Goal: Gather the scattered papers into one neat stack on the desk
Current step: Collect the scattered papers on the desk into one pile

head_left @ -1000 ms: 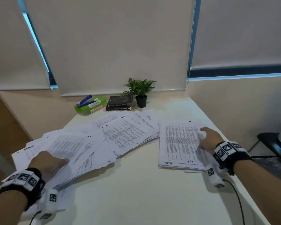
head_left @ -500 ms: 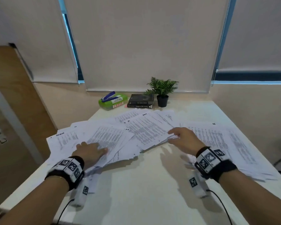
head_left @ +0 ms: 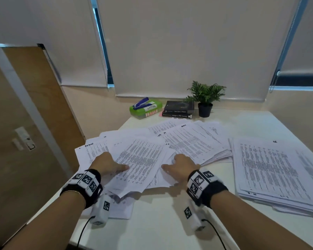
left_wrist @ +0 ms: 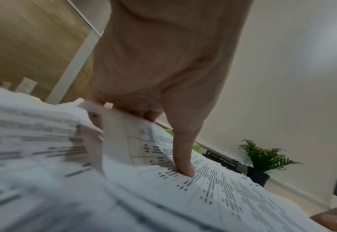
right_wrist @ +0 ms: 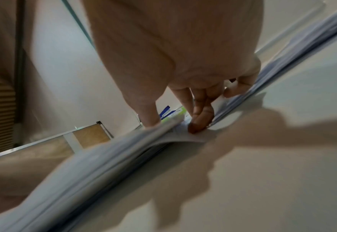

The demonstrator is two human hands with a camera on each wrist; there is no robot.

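We see both hands down on the loose spread of printed papers (head_left: pixel 143 156) that fans across the middle of the white counter (head_left: pixel 161 222) in the head view. Our left hand (head_left: pixel 107 163) sits at the lower left of that spread. The left wrist view shows its thumb (left_wrist: pixel 183 158) pressed onto a top sheet while the other fingers (left_wrist: pixel 149 114) curl under a lifted, bent page edge, so it pinches that sheet. Our right hand (head_left: pixel 181 168) lies at center frame, on the near edge of the sheets that fan toward the upper right. In the right wrist view its thumb (right_wrist: pixel 149 116) rests on top of a raised bundle and its fingers (right_wrist: pixel 200 120) fold against the paper edge, grasping those pages, which lift off the counter there.

A second pile of papers (head_left: pixel 271 170), squarer but with ragged edges, lies at the right of the frame, just beside the fanned sheets. A few pages poke out under the left wrist at the lower left.

Along the far edge of the counter, in the upper center of the frame, stand a green box (head_left: pixel 145 110) labelled LARGE with a blue stapler (head_left: pixel 141 102) on top, two stacked dark books (head_left: pixel 178 110), and a small potted plant (head_left: pixel 205 98). Roller blinds (head_left: pixel 188 42) fill the top of the frame, and a wooden door (head_left: pixel 25 123) stands at the left.
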